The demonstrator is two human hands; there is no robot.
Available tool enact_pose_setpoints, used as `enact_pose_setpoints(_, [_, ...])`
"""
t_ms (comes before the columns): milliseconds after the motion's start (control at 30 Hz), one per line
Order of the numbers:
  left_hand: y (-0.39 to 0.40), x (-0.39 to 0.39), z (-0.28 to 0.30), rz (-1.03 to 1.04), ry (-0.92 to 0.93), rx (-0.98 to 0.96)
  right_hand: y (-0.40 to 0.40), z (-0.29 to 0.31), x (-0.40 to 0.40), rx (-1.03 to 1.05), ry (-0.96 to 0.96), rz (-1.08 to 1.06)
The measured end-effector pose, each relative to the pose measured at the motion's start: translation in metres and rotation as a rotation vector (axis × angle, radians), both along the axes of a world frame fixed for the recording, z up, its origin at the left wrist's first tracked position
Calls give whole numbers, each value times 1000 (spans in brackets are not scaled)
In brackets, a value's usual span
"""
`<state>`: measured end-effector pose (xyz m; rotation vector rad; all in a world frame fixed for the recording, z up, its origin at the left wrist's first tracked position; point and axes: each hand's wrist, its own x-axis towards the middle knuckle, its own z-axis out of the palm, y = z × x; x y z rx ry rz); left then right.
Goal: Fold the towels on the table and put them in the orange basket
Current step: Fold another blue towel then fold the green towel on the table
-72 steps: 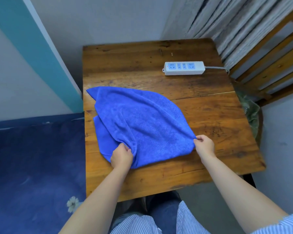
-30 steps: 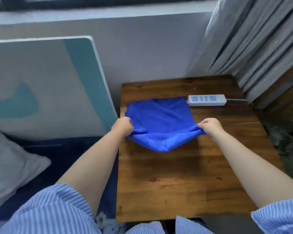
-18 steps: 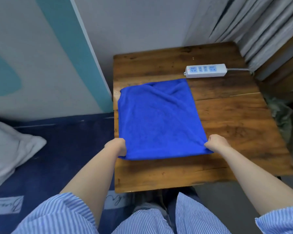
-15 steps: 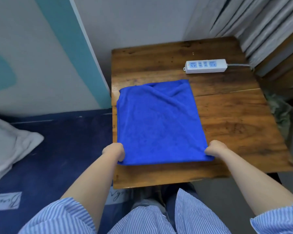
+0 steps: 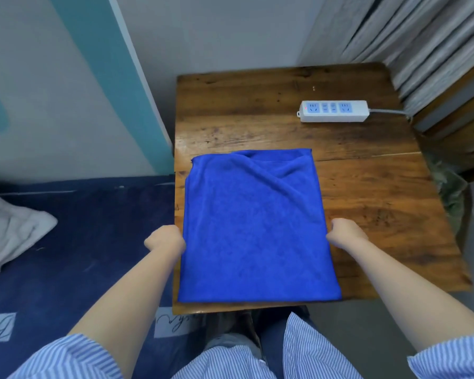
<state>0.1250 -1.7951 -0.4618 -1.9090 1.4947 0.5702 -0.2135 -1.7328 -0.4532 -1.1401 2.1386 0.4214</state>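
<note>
A blue towel (image 5: 255,228) lies flat on the wooden table (image 5: 367,192), folded into a tall rectangle with a diagonal crease near its far edge. Its near edge runs along the table's front edge. My left hand (image 5: 165,240) sits at the middle of the towel's left edge with curled fingers pinching the cloth. On the opposite side, my right hand (image 5: 344,233) pinches the middle of the right edge the same way. No orange basket shows in this view.
A white power strip (image 5: 333,111) with a grey cable lies at the table's far right. Grey curtains (image 5: 422,36) and a wooden frame stand behind it. A dark blue bed (image 5: 80,242) with a pale pillow (image 5: 8,231) is on the left.
The towel was lifted, then laid flat and pulled toward the near table edge. Both hands have left its near corners and moved up to the middle of its side edges.
</note>
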Motion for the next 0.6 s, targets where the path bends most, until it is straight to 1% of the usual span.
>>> enact_pose_setpoints(67, [-18,-9,3,-24,33,-71,-20,0,-1,-137,2,-6])
enact_pose_setpoints(133, [-36,-22,6,-59,73,-129,-41,-1,0,-226,-7,30])
enact_pose_setpoints(300, [-85,-56,10,-145,173,-282,-91,-6,-1,-402,-36,220])
enact_pose_setpoints(400, [-114,-76,8,-132,241,-371,-118,-14,-4,-445,-41,355])
enact_pose_setpoints(467, [-136,-87,4,-150,281,-387,-134,-22,-8,-440,-24,405])
enact_pose_setpoints(533, [-153,-92,0,-185,294,-353,-144,-25,-9,-427,-10,412])
enact_pose_setpoints(600, [-164,-95,-6,-233,275,-261,-154,-28,-12,-375,-8,411])
